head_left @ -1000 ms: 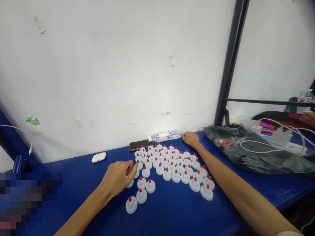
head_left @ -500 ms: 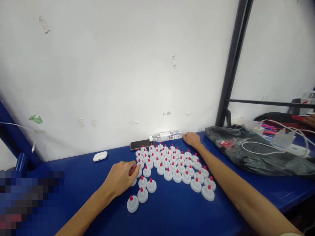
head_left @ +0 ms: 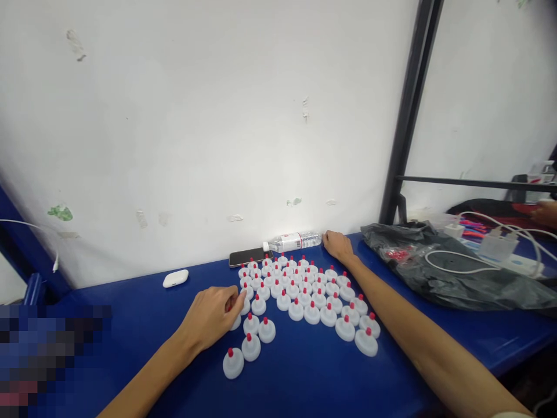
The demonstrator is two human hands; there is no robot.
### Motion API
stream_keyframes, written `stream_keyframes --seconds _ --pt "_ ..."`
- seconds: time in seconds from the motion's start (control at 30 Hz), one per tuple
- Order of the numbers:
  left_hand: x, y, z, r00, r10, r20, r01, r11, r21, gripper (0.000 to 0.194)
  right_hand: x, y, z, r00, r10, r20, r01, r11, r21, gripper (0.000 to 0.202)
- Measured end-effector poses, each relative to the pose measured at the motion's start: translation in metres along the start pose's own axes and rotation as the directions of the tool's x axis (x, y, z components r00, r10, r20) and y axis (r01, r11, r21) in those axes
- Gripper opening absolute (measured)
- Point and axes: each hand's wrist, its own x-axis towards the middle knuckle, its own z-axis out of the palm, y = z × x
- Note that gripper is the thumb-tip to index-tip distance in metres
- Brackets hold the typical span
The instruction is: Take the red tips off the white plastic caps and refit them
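Observation:
Several white caps with red tips [head_left: 304, 293] stand in rows on the blue table [head_left: 139, 319]. My left hand [head_left: 213, 316] rests at the left edge of the group, its fingers curled against a cap there. My right hand [head_left: 337, 247] lies flat on the table at the far right corner of the group, next to a lying clear water bottle [head_left: 292, 241]. Whether the left fingers actually grip a cap is not visible.
A dark phone [head_left: 250, 256] lies by the wall beside the bottle. A white earbud case [head_left: 175, 278] sits to the left. A black plastic bag [head_left: 444, 270] with white cables and a power strip [head_left: 505, 255] fills the right. Another person's hand [head_left: 543, 212] shows at the far right.
Nearly nothing moved. The view shifted slightly; my left fingers stayed at the left-edge caps and my right hand stayed by the bottle.

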Motion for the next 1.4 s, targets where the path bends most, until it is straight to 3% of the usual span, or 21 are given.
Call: stream_keyframes --seconds 0.2,0.4,0.63,0.93,1.4 --pt "-0.0006 -0.0010 -0.0002 1.000 -0.013 -0.006 0.013 1.000 -0.013 0.046 -0.0037 -0.0021 -0.0011 0.990 -0.005 -0.139 0.016 0.997 0.081 0.034" --pt "-0.0003 -0.0011 -0.0019 1.000 -0.012 0.007 0.012 1.000 -0.023 0.047 -0.0037 -0.0005 -0.0017 0.982 -0.034 -0.183 0.064 0.985 0.160 0.039" --pt "-0.0013 0.0005 -0.0029 1.000 -0.006 0.006 0.007 1.000 -0.028 0.046 -0.0039 0.0004 -0.0030 0.984 -0.128 -0.124 0.153 0.965 0.212 0.049" --pt "-0.0013 -0.0009 -0.0013 1.000 -0.015 0.007 0.015 1.000 -0.027 0.046 0.0036 0.0047 0.0008 0.979 -0.199 -0.038 0.202 0.946 0.255 0.039" --pt "0.0002 -0.0007 -0.0015 1.000 -0.013 0.007 0.013 0.999 -0.029 0.047 0.0053 0.0041 0.0020 0.959 -0.282 -0.007 0.280 0.950 0.135 0.030"
